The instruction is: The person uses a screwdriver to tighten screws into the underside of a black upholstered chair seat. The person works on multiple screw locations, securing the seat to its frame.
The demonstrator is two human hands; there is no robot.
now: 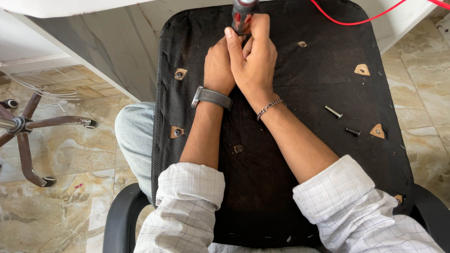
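Hands: left hand [218, 65] and right hand [253, 56] both clasped around screwdriver handle [243, 14].
Axis: upright, handle above seat underside [281, 164].
Nearer: right.

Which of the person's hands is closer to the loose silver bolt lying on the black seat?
The right hand. It sits up and to the left of the silver bolt; the left hand lies beyond it, farther away.
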